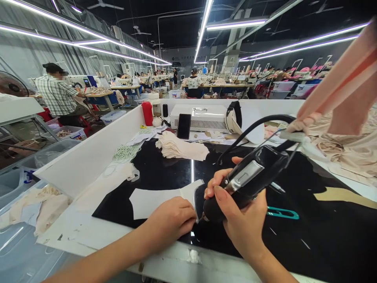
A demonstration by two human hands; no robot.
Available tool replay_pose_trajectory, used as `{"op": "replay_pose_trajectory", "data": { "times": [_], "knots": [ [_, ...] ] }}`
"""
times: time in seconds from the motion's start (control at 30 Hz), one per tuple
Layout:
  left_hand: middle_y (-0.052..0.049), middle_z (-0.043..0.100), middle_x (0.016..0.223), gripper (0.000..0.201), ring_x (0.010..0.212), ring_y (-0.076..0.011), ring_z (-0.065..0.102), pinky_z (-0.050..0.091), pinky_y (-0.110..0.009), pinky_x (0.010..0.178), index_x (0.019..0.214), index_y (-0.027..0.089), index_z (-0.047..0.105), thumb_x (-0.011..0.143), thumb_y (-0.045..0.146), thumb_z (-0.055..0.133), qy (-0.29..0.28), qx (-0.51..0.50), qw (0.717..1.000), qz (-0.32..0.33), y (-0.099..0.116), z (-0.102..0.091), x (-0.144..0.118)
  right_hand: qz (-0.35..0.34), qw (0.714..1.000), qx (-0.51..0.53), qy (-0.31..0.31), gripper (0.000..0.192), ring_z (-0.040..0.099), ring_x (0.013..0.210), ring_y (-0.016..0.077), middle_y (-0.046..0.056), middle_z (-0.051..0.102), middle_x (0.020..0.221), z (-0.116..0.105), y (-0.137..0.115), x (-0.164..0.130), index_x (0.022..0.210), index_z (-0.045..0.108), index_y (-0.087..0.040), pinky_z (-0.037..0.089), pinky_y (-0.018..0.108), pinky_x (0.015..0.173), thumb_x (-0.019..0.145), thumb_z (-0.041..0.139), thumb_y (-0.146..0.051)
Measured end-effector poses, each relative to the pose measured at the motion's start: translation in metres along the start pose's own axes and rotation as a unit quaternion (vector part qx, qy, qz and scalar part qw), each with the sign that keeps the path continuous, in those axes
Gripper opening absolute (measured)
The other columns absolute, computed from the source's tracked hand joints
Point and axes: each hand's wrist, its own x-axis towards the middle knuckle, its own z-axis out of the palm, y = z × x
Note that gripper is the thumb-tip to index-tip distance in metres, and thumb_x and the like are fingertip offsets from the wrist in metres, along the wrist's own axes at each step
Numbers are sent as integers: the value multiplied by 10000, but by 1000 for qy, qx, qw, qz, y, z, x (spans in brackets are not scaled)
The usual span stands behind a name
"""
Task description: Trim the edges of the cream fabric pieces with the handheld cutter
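Note:
My right hand point(240, 212) is wrapped around a black corded handheld power tool point(250, 177) with a silver switch plate, its nose angled down to the left. My left hand point(173, 220) is closed, fingertips pinching the near right edge of a white cut fabric piece point(159, 200) on the glossy black work surface point(118, 208). The tool's tip is close beside those fingertips; whether it touches the fabric, I cannot tell. Behind the hands lies a stack of cream fabric pieces point(182, 147). Teal thread snips point(284, 213) rest right of my right hand.
At the back stand a white vented box point(203, 118), a phone point(184, 126) and a red thread cone point(147, 113). Pink cloth point(332, 86) hangs by the tool's cable. A beige pattern piece point(344, 196) lies right. A person point(57, 94) sits at a sewing machine farther left.

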Motion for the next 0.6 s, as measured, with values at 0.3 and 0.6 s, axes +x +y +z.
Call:
{"op": "replay_pose_trajectory", "data": {
  "times": [0.3,0.6],
  "knots": [
    [-23,742,999,124,967,-189,690,522,-286,891,1015,194,720,1072,179,612,-21,-19,999,26,-5,-9,-1,-14,1000,2,-12,553,652,614,153,-57,682,823,1,2,-1,1287,540,-327,582,321,597,820,788,-164],
    [-38,719,1032,119,923,-187,691,540,-279,787,954,182,688,1063,186,640,-31,78,994,67,-7,-5,-3,2,999,31,18,592,645,631,156,-56,690,815,3,1,2,1299,545,-322,583,332,620,790,804,-163]
  ]
}}
